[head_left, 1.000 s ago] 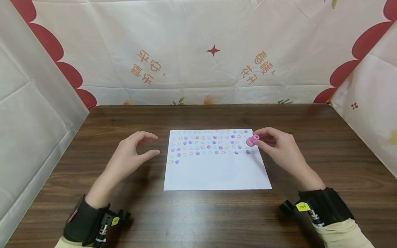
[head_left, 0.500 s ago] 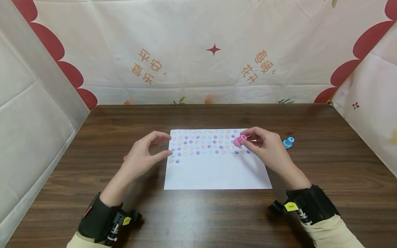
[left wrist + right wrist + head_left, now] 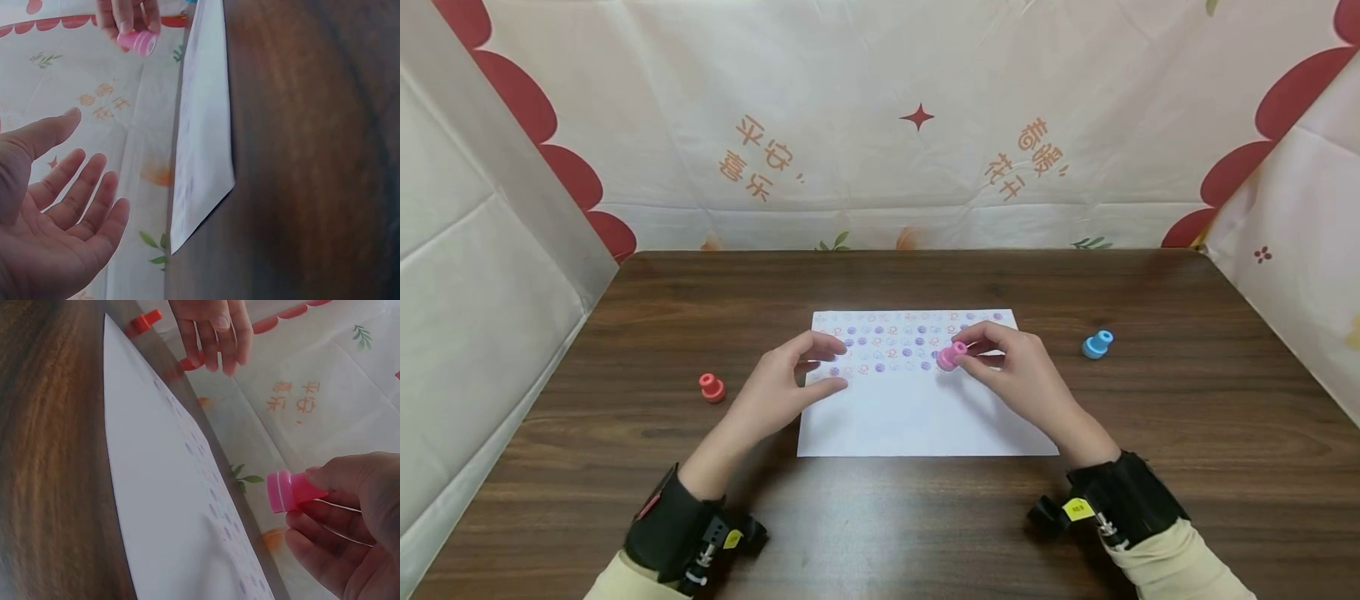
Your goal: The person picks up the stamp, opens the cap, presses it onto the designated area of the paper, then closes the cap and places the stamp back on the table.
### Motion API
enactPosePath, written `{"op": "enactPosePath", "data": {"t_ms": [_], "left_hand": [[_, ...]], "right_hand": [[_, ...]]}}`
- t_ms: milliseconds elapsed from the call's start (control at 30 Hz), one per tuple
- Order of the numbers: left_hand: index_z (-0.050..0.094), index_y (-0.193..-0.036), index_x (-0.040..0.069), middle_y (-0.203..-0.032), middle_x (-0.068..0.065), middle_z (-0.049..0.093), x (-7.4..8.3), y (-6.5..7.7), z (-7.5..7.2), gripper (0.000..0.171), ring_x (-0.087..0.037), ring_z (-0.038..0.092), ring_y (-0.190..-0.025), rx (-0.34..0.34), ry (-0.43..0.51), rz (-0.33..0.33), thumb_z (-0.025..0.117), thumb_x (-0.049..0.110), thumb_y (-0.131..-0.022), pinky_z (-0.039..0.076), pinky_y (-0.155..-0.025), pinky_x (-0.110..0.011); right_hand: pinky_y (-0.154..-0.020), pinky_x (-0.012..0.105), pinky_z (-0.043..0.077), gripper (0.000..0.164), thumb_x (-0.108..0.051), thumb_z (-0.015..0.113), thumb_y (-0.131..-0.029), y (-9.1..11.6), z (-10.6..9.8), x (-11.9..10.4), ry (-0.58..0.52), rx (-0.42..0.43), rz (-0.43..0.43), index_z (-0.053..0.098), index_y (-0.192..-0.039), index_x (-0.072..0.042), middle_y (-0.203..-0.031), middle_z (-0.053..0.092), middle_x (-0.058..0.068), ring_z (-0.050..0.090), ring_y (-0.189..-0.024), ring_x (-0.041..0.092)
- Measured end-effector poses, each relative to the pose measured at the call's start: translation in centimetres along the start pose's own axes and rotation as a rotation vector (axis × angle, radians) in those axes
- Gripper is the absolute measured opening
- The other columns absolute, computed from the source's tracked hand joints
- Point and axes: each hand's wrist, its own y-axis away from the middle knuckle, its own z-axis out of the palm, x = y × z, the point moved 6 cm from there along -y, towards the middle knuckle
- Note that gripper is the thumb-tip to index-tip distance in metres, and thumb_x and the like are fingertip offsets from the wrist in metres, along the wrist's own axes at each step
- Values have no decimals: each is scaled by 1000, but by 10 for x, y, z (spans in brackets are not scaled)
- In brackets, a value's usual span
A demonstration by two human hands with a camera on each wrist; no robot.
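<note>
Between thumb and fingers my right hand (image 3: 1026, 375) pinches a small pink stamp (image 3: 951, 356) by its narrow end. In the right wrist view the stamp (image 3: 286, 490) is held in the air, its wide end turned away from the palm. Below both hands lies a white sheet of paper (image 3: 910, 421), its upper part covered in rows of small purple, red and pale blue printed marks. My left hand (image 3: 782, 383) hovers over the sheet's left side, thumb and fingers apart. In the left wrist view that hand (image 3: 69, 231) has nothing in it.
A red stamp (image 3: 712, 388) stands on the brown wooden table (image 3: 865, 533) left of the paper. To the right of the paper is a blue stamp (image 3: 1097, 344). A white patterned cloth (image 3: 842, 108) hangs behind the table and along its sides.
My right hand has moved left over the paper with the pink stamp, uncovering the blue stamp. My left hand has moved right, over the sheet's left side, and the red stamp has come into view.
</note>
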Motion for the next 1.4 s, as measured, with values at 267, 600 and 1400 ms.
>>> {"op": "enactPosePath", "data": {"t_ms": [267,600,1400], "left_hand": [[63,-121,8,-125,-12,67,-1,-3,16,38,-31,63,-119,-49,44,-10,78,14,-86,49,-107,-48],[64,-120,10,-123,-10,68,2,-7,31,35,-27,64,-119,-87,50,0,77,14,-88,52,-105,-46],[64,-119,6,-119,-9,69,10,-7,43,37,-27,66,-113,-110,81,43,78,9,-85,53,-104,-45]], "right_hand": [[-88,39,61,22,-7,74,-89,-2,17,-4,-32,-47,14,70,-110,-5,-107,73,10,71,-97,23],[-86,33,61,20,-5,75,-88,-4,31,-16,-94,-68,-3,70,-107,-6,-103,74,8,72,-96,20],[-85,29,61,20,-4,75,-86,-1,54,-36,-228,-129,-44,70,-106,-7,-102,74,6,73,-93,17]]}}
